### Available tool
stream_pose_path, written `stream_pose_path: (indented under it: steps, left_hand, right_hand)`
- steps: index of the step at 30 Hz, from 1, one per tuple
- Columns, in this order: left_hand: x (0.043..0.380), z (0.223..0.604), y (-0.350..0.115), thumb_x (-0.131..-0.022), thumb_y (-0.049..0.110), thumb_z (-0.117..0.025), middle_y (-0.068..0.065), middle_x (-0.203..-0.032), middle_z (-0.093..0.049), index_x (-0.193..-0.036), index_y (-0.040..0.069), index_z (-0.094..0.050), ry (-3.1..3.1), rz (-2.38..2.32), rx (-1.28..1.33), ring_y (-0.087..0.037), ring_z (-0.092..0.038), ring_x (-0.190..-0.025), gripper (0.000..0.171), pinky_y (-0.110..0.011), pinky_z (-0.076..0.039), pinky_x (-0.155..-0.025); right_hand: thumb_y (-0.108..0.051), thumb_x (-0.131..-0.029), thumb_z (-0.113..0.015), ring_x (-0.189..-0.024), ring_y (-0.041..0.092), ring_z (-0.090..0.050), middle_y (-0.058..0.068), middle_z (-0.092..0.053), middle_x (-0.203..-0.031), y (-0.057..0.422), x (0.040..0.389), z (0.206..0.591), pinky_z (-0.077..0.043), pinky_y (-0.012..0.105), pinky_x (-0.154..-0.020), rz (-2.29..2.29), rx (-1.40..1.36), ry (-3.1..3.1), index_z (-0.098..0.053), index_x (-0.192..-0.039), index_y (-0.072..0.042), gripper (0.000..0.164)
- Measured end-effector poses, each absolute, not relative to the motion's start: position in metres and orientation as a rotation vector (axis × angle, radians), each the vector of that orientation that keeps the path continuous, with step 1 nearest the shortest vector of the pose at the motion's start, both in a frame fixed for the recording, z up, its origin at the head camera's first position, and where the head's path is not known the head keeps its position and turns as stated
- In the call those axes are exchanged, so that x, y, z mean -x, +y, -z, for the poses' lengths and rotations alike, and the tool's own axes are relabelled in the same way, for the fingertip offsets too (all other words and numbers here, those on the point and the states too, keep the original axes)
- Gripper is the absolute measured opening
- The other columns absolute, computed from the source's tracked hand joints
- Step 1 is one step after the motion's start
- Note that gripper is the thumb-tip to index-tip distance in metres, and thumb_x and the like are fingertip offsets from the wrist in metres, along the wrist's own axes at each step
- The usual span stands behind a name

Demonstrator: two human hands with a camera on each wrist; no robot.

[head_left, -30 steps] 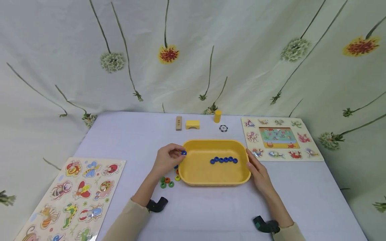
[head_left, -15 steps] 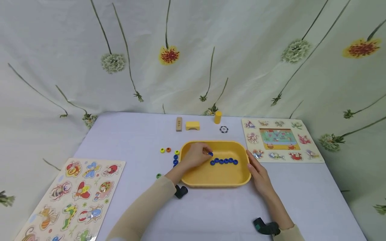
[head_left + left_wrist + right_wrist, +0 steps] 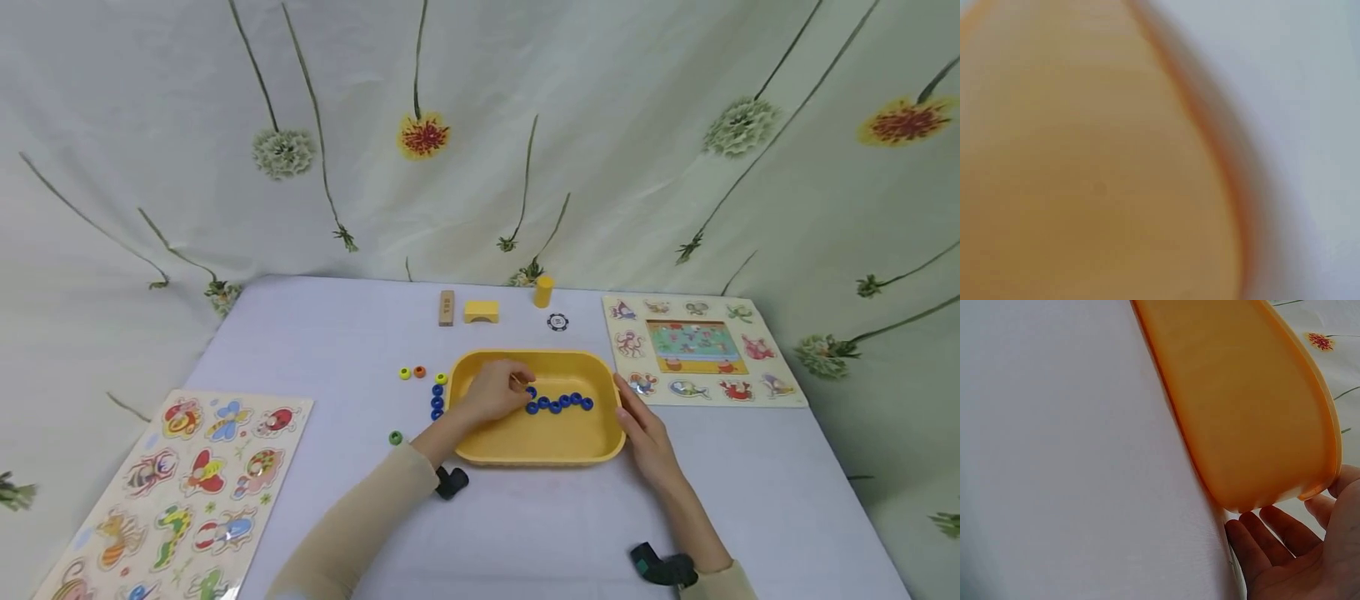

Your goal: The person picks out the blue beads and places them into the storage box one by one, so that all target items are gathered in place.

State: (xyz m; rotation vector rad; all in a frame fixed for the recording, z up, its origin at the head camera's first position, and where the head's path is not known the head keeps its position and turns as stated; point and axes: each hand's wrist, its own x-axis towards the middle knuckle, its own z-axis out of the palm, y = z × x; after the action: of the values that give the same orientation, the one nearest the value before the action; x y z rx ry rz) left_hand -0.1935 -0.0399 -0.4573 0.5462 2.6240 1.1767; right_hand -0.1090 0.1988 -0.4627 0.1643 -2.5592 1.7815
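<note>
In the head view my left hand (image 3: 495,390) reaches over the left part of a yellow tray (image 3: 540,454). Its fingertips pinch a blue bead (image 3: 531,392) close to the tray floor. Right beside it, a wavy row of blue beads (image 3: 566,401) lies in the tray. My right hand (image 3: 645,433) holds the tray's right end, thumb and fingers at the rim. In the right wrist view, that hand's fingers (image 3: 1288,531) meet the end of the tray. Only blurred tray wall (image 3: 1097,156) and white cloth show in the left wrist view.
Left of the tray lie several blue beads (image 3: 437,402), an orange bead (image 3: 420,372), yellow beads and a green bead (image 3: 395,437). Behind stand a wooden block (image 3: 446,308), yellow arch block (image 3: 481,312), yellow cylinder (image 3: 543,292) and chip (image 3: 557,322). Puzzle boards (image 3: 690,392) flank both sides.
My left hand has carried the blue bead from the tray's left edge to the row inside, then slightly lower and to the right. My right hand has stayed at the tray's right end.
</note>
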Motion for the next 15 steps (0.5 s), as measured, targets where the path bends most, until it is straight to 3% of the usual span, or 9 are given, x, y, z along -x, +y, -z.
stream_pose_path:
  steps: [8,15]
  left_hand:
    - [0.155,0.428,-0.096,-0.076,0.021,-0.069,-0.007,-0.098,-0.062,-0.101,0.012,-0.064,2.574,-1.708,-0.527,-0.014,-0.057,-0.083,0.028,-0.024,-0.050,-0.069]
    - [0.155,0.449,-0.163,-0.078,0.022,-0.067,-0.010,-0.101,-0.062,-0.105,0.010,-0.062,2.713,-1.720,-0.164,-0.012,-0.055,-0.084,0.031,-0.017,-0.048,-0.069]
  right_hand:
    - [-0.015,-0.095,-0.038,-0.130,0.024,-0.027,0.007,-0.030,-0.143,0.198,0.109,0.463,-0.026,0.003,-0.090,-1.799,-0.183,-2.545,-0.029,-0.139,-0.012,0.045]
    - [-0.014,-0.095,-0.038,-0.130,0.025,-0.027,0.007,-0.029,-0.143,0.199,0.110,0.463,-0.028,0.003,-0.090,-1.820,-0.172,-2.532,-0.029,-0.139,-0.012,0.045]
